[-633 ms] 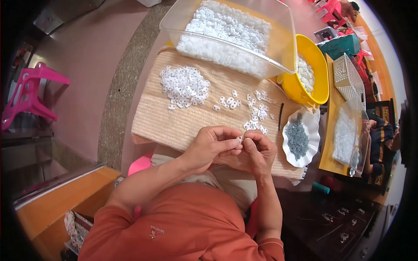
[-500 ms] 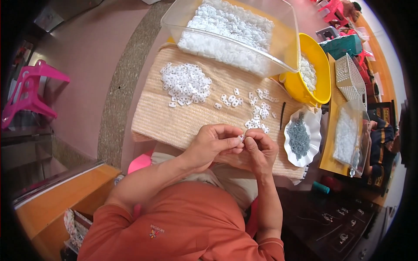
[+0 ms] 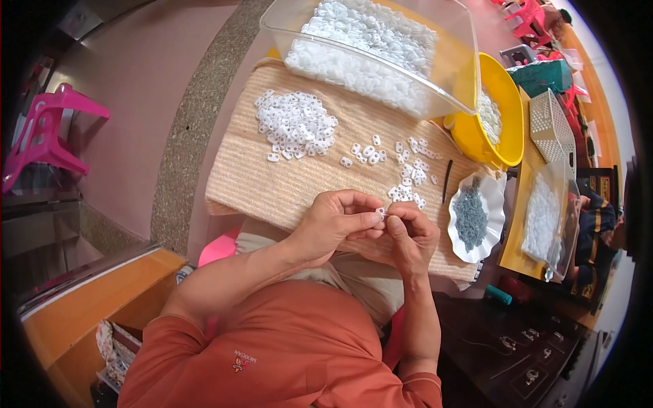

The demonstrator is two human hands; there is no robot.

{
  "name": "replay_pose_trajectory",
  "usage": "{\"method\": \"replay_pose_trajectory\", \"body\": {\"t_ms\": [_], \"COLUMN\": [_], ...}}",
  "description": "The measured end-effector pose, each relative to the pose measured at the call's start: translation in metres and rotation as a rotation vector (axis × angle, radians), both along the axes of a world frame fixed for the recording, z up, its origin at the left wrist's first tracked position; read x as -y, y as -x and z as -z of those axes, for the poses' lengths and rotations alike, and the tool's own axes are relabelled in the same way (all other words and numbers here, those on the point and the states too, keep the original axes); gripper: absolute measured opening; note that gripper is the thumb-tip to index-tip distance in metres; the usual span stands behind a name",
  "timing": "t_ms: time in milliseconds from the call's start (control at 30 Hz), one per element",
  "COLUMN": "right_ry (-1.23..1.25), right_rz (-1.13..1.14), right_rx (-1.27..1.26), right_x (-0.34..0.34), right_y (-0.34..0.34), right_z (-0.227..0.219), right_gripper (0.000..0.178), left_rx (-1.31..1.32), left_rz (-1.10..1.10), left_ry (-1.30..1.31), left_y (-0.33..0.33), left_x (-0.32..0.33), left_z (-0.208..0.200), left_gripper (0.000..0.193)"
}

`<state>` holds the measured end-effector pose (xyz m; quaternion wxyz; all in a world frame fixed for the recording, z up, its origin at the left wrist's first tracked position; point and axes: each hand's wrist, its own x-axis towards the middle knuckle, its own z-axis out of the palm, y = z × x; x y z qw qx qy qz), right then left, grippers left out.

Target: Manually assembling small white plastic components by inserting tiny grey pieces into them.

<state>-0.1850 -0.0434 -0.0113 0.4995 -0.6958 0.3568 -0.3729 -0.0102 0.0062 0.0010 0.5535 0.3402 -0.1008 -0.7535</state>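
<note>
Between the thumb and fingers of my left hand (image 3: 340,219) is a small white plastic piece with holes (image 3: 381,212). My right hand (image 3: 413,234) is pinched closed right beside it, fingertips touching or nearly touching the piece. Whatever the right fingertips hold is too small to make out. Just beyond the hands lies a loose cluster of white pieces (image 3: 410,178), with a smaller group (image 3: 371,155) to its left. A larger heap of the same pieces (image 3: 294,124) sits at the far left of the cloth. To the right, a white scalloped dish (image 3: 496,204) holds small grey parts (image 3: 470,217).
A striped tan cloth (image 3: 252,183) covers the work surface. Behind stands a clear plastic bin (image 3: 371,58) full of white pieces, with a yellow basin (image 3: 507,129) beside it. A thin black stick (image 3: 447,181) lies near the dish. Another person's arm (image 3: 581,204) shows at the right.
The view has shifted slightly, so the table things appear a little further right. Both hands keep nearly the same pose, and the white piece shows turned a little differently.
</note>
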Motion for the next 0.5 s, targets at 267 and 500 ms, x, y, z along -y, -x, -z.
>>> {"method": "replay_pose_trajectory", "body": {"t_ms": [267,500], "right_ry": [0.060,0.109], "right_rz": [0.152,0.127], "right_rx": [-0.117,-0.183], "right_x": [-0.0013,-0.0027], "right_y": [-0.0091,-0.0106], "right_z": [-0.0057,-0.0102], "right_gripper": [0.015,0.014], "left_rx": [-0.008,-0.013], "left_rz": [-0.005,-0.003], "left_ry": [0.008,0.007], "left_y": [-0.0003,0.0005], "left_x": [0.0002,-0.0005], "left_z": [0.0017,0.0028], "left_gripper": [0.018,0.018]}}
